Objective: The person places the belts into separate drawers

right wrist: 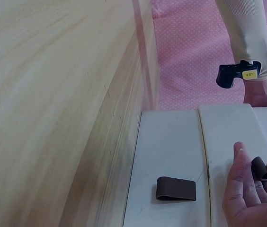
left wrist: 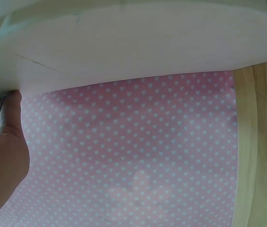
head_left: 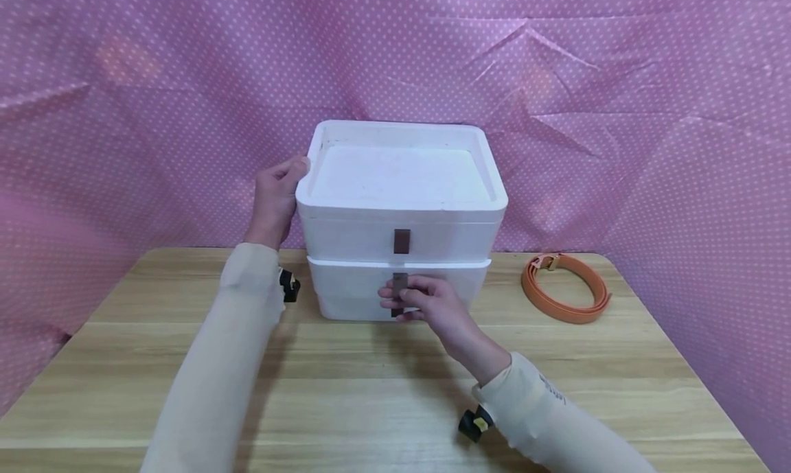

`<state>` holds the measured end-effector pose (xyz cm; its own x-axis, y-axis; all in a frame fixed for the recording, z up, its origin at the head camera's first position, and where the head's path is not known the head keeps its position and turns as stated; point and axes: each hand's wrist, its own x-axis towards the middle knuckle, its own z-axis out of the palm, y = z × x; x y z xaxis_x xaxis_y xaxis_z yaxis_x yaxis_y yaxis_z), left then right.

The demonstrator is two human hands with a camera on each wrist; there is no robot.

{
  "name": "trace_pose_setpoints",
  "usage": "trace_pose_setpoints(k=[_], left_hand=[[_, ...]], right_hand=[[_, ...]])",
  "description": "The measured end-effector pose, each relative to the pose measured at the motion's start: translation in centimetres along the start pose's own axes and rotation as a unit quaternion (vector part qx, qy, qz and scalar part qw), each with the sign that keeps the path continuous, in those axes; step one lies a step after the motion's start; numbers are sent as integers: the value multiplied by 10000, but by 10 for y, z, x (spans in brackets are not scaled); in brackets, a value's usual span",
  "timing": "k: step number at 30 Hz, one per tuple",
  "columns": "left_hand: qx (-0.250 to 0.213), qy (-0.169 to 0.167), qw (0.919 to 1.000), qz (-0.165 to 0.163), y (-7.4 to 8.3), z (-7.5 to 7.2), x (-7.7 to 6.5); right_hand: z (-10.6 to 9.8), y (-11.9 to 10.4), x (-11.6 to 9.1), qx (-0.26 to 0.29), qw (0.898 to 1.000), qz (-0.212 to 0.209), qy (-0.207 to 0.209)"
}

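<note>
A white box of stacked drawers (head_left: 402, 243) stands at the back of the wooden table, with brown pull tabs on its front. My left hand (head_left: 276, 195) holds the box at its upper left edge. In the left wrist view its fingers (left wrist: 11, 111) touch the white side wall, partly hidden. My right hand (head_left: 435, 308) is at the lower front, pinching a brown pull tab (right wrist: 260, 169) between thumb and fingers. The free tab below it (right wrist: 176, 189) shows in the right wrist view. The top tab (head_left: 402, 241) hangs untouched.
A coiled orange-brown belt (head_left: 565, 312) with a gold-coloured buckle lies to the right of the box. A pink dotted cloth (head_left: 395, 61) hangs behind and around the table (head_left: 346, 397). The box has a shallow recessed top (head_left: 395, 174).
</note>
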<state>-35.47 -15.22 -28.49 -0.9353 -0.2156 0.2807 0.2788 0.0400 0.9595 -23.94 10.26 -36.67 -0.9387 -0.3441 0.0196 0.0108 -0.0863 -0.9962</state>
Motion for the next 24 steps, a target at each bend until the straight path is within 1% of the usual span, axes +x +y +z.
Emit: trace_pose_setpoints(k=[5,9,15,24], left_hand=[[64,8,10000,-56,0,0,-1],[47,18,9999,-96,1,0,-1],[-53,17,9999,-93,2,1,-1],[24,51,10000,-65,1,0,-3]], right_hand=[[0,1,1,-33,10000,28,34],[-2,1,3,-113,9999,-29,-5],[-5,-1,5,-270,9996,-11,-48],[-7,-2,6,-307,9994,-1,-147]])
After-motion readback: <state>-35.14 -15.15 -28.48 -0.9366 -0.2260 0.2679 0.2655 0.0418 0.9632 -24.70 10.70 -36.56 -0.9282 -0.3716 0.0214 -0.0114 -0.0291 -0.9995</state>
